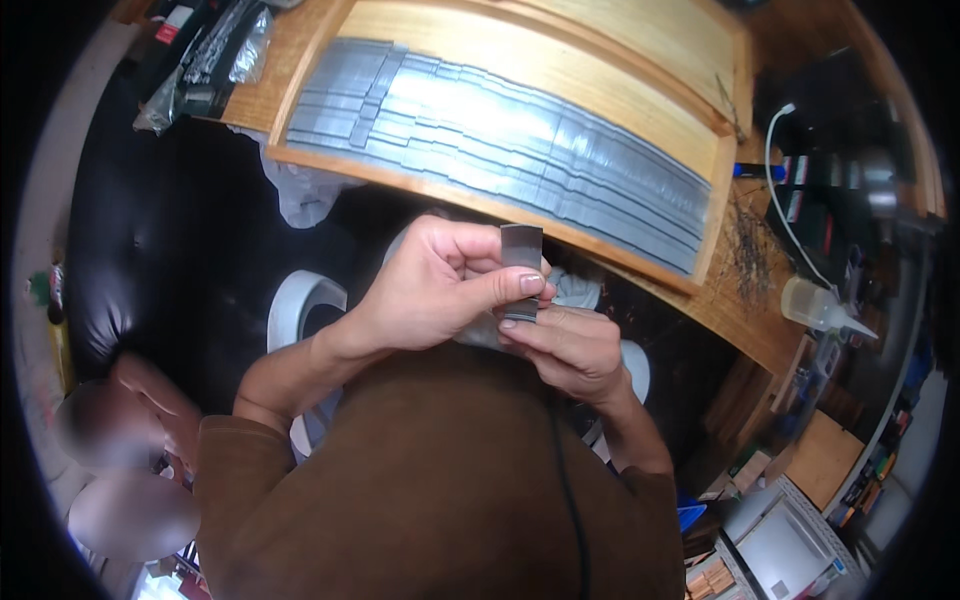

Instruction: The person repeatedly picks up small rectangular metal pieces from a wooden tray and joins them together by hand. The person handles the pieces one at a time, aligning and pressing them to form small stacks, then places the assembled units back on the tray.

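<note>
Close in front of my body, both hands meet around a small stack of thin dark grey rectangular strips. My left hand is closed on it, with the thumb lying across the front. Below the thumb several edges of the stack show, and the fingers of my right hand pinch this lower end. Beyond the hands lies a shallow wooden tray. Long overlapping rows of similar shiny grey strips cover much of its bottom.
Right of the tray lie a blue marker, a white cable and a squeeze bottle with a pointed nozzle. Plastic bags lie at the far left. A white plastic chair stands below the tray, and other people are at the lower left.
</note>
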Demonstrator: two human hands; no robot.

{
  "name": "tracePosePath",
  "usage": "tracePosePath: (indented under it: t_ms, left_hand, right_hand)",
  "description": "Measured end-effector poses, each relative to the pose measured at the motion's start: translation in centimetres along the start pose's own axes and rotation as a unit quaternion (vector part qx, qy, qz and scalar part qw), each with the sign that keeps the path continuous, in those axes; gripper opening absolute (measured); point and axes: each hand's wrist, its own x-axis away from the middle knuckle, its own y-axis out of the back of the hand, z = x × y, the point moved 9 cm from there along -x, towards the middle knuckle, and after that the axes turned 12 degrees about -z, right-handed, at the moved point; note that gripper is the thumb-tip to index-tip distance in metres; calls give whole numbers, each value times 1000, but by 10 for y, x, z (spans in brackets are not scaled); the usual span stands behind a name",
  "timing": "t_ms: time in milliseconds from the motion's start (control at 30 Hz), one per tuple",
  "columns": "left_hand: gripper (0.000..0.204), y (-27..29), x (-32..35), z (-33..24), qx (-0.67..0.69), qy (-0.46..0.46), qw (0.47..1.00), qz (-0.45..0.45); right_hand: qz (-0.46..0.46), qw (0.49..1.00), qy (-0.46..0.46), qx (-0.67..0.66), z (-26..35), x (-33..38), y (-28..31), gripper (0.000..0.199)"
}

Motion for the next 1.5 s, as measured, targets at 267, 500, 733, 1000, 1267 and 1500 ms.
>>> tracePosePath:
  t_ms: [267,500,733,1000,1267,1500]
  left_hand:
    - [16,14,11,34,-146,-155,977,18]
    - [13,15,10,40,-172,-183,968,5]
    - [15,16,12,49,-185,-165,968,-23]
    - [16,15,14,59,-96,-17,993,-59]
    - [31,23,1,62,65,92,989,-94]
    - [14,-2,-11,75,-108,189,976,7]
  right_hand:
    - [-62,990,113,62,-14,23,-11,24]
    - [-71,990,110,47,-29,31,-13,22]
    - [-89,996,2,-20,-47,47,-17,19]
    - [-92,993,-51,-60,-51,50,-19,18]
    - [-61,990,-118,-49,-41,49,-20,20]
    - [-161,974,-144,-66,-39,87,-21,19]
